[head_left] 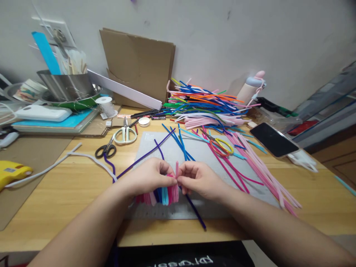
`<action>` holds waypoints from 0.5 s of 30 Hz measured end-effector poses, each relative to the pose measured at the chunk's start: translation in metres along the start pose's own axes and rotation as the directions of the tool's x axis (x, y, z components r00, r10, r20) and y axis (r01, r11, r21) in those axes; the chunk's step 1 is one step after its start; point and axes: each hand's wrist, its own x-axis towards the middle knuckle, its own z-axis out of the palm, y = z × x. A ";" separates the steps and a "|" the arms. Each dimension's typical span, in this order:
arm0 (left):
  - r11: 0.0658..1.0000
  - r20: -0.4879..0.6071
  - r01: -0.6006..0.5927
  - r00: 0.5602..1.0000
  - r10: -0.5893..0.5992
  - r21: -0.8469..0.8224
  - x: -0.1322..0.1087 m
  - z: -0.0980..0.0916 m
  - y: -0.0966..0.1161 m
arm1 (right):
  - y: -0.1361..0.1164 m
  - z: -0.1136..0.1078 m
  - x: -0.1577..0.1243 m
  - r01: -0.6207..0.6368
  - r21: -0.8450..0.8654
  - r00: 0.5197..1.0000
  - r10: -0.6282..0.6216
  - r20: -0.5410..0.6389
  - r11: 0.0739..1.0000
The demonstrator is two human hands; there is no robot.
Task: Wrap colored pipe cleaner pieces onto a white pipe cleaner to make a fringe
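Two grips: left hand point(150, 176) clamps chenille bundle point(164, 195), right hand point(199, 178) pinches pink stem point(177, 167); shirt lettering point(180, 260) illegible.

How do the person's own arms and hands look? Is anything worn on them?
Both arms are bare up to the picture's edge: no sleeves show on the left forearm or the right forearm. The left hand and the right hand wear no gloves, and no ring, watch or bracelet is visible. At the bottom edge shows a black garment with white lettering.
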 end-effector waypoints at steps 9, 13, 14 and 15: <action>0.998 -0.092 -0.067 0.994 0.066 -0.010 0.000 -0.002 0.012 | -0.017 -0.110 0.003 -0.361 -0.809 0.804 -0.285 -0.522 0.465; 0.996 -0.148 -0.086 0.986 0.084 -0.013 0.000 -0.002 0.013 | 0.001 -0.154 0.014 -0.626 -0.742 0.766 0.014 -0.643 0.240; 0.996 -0.179 -0.092 0.980 0.087 -0.018 -0.001 -0.002 0.013 | 0.005 -0.159 0.016 -0.631 -0.739 0.765 0.029 -0.644 0.237; 0.995 -0.211 -0.097 0.973 0.090 -0.022 -0.001 -0.002 0.012 | 0.009 -0.162 0.019 -0.628 -0.740 0.769 0.043 -0.638 0.242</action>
